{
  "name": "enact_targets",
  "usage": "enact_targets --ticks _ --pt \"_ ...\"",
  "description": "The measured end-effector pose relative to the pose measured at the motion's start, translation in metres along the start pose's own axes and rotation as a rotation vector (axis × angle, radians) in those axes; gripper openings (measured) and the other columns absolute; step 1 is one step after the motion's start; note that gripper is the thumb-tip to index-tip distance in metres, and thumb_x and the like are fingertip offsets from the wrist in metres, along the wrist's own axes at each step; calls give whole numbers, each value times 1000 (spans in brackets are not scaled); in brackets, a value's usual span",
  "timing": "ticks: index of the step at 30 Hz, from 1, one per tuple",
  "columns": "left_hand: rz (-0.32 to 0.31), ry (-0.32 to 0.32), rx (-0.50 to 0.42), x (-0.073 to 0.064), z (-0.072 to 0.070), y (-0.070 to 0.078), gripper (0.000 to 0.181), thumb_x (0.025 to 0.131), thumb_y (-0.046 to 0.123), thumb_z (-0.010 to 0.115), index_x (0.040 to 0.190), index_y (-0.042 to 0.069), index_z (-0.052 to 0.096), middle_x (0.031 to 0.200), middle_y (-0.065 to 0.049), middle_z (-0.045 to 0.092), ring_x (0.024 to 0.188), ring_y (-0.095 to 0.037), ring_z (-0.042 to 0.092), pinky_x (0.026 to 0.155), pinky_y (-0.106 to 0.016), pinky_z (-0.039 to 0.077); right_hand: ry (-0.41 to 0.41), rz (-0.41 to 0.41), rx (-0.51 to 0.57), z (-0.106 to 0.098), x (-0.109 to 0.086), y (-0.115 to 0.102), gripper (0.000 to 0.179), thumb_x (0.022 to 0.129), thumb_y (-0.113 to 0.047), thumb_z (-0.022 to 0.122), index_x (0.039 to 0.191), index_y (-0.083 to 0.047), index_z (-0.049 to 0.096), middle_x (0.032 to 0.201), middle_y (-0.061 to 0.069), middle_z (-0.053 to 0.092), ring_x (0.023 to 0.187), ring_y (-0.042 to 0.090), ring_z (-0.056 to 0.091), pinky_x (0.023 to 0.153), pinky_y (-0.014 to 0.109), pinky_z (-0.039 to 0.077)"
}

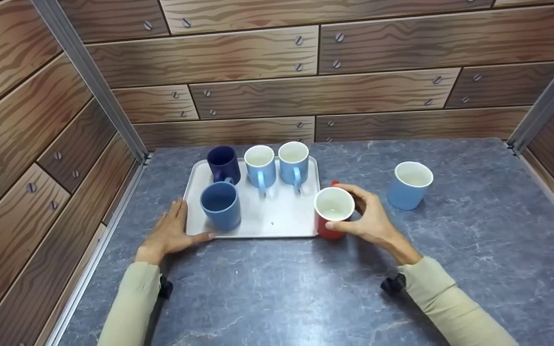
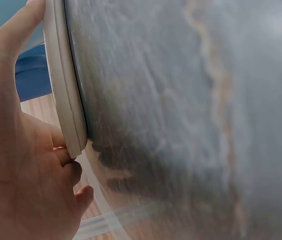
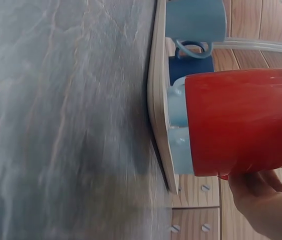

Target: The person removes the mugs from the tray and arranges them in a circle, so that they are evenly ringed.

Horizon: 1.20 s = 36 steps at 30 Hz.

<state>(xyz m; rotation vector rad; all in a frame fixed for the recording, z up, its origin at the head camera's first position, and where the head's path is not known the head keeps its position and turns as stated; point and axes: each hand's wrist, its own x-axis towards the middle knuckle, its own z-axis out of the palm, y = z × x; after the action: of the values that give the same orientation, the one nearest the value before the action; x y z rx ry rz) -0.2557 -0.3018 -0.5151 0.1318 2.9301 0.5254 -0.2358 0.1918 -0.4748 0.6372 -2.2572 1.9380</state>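
Note:
My right hand [image 1: 368,218] grips a red mug [image 3: 241,122] with a white inside, thumb on its near side and fingers round the far side. The mug is upright, its base raised above the tray's level, over the front right corner. At the left end of the white tray [image 1: 277,216], my left hand [image 1: 173,233] rests with fingers along the side and thumb stretched along the front edge. On the tray stand a dark navy mug [image 1: 224,166], a medium-blue mug [image 1: 221,206] and two light-blue mugs, one left [image 1: 261,168] and one right [image 1: 294,163].
Another light-blue mug [image 1: 407,187] with a white inside stands on the grey marbled table [image 1: 277,298], right of my right hand. Wood-patterned walls [image 1: 258,57] enclose the back and sides, with metal posts at the corners.

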Motion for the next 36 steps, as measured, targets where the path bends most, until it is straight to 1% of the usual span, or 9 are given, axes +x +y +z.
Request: enact_targets --ticks 5,10,13,17,20,28,32,36 --pt "-2 -10 4 2 1 2 145 78 91 65 170 -3 4 178 -27 1 165 -47 3 133 -65 9 40 -3 1 -17 -9 1 85 66 12 94 143 10 59 140 25 66 121 10 67 107 18 52" --pt "2 -13 1 3 1 3 145 78 92 65 170 -2 4 178 -27 0 165 -47 2 133 -64 8 87 -13 -24 -35 -23 0 82 65 15 93 141 10 61 137 26 67 119 12 69 104 19 54" --pt "5 -10 -8 2 1 3 145 78 91 66 170 -3 4 178 -27 1 165 -46 2 134 -63 8 105 -10 -28 -47 -30 -1 82 66 16 93 141 10 61 136 20 69 118 12 69 104 19 54" --pt "13 0 -13 1 1 2 146 78 90 67 169 -4 5 178 -28 3 165 -46 3 134 -63 9 127 -2 -44 -64 -40 -2 82 67 18 91 142 12 59 134 5 71 117 10 69 102 18 54" --pt "16 10 -8 1 1 2 145 78 90 67 169 -4 5 177 -28 4 165 -47 5 134 -64 10 148 1 -68 -78 -47 -1 81 68 19 90 142 12 58 131 0 72 116 9 69 100 17 54" --pt "1 -9 -11 1 1 2 146 77 92 65 170 -2 4 178 -26 1 165 -48 4 133 -66 9 215 31 -92 -114 -67 0 76 71 21 87 140 12 58 121 -3 73 108 7 69 93 15 54" --pt "3 -4 -13 0 1 1 145 77 91 66 170 -2 4 178 -27 1 165 -48 4 133 -66 9 249 42 -102 -130 -74 1 73 72 21 86 139 10 58 119 -4 73 105 7 68 91 14 54" --pt "0 -5 -13 -1 0 0 145 78 91 65 170 -1 3 178 -27 0 165 -47 3 133 -65 8 286 46 -67 -144 -78 3 71 74 22 84 138 7 60 118 -3 73 103 8 68 89 14 54"
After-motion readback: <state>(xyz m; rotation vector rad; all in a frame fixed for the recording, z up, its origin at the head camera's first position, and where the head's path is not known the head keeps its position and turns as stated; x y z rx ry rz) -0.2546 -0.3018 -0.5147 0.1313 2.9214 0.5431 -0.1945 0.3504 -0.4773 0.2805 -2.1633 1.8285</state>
